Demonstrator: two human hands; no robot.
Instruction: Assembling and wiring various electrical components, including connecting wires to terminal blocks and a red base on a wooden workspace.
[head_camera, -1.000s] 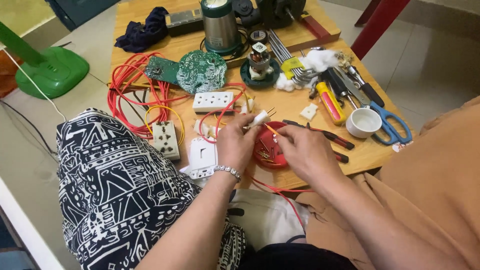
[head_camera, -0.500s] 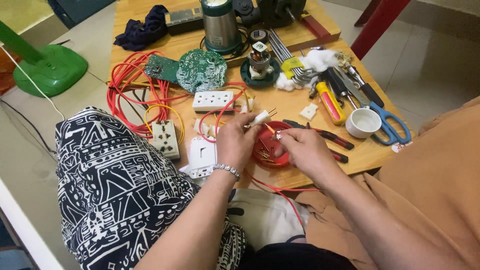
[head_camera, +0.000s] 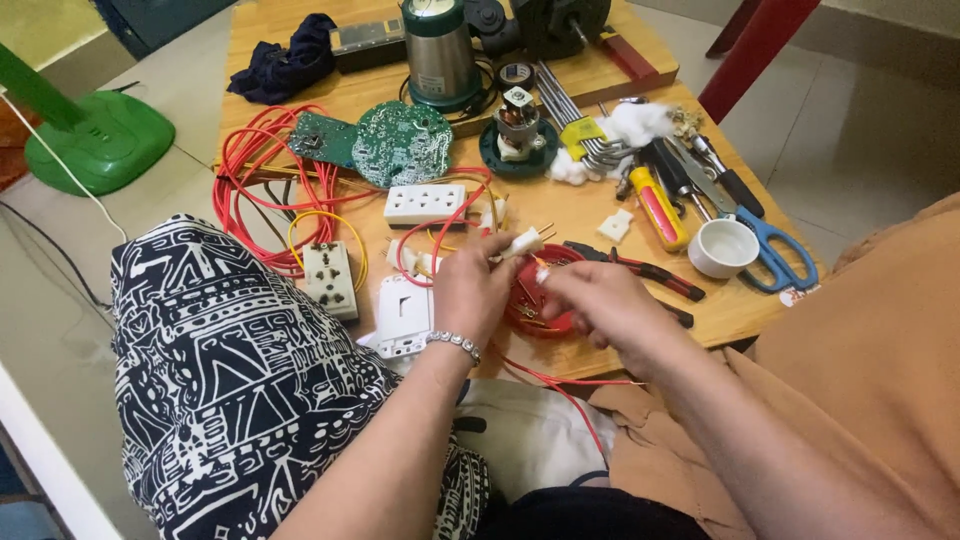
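My left hand (head_camera: 473, 290), with a bead bracelet on the wrist, pinches a small white connector block (head_camera: 522, 243) with bare wire ends sticking out. My right hand (head_camera: 598, 297) is close beside it, fingertips at the wire ends near the block. Both hands hover over a red round lid (head_camera: 538, 310) holding small parts, at the front edge of the wooden table (head_camera: 560, 205). A red wire (head_camera: 560, 385) trails from under the hands toward my lap.
A white socket strip (head_camera: 425, 204), a cream socket (head_camera: 330, 275) and a white switch plate (head_camera: 402, 312) lie left of the hands. Green circuit boards (head_camera: 400, 142), red and yellow wire coils (head_camera: 255, 190), a yellow screwdriver (head_camera: 658, 207), pliers (head_camera: 640, 270), a white cup (head_camera: 723, 247), blue scissors (head_camera: 765, 240) surround them.
My right hand has shifted slightly left, closer to the connector block in my left hand. The block stays held in much the same place.
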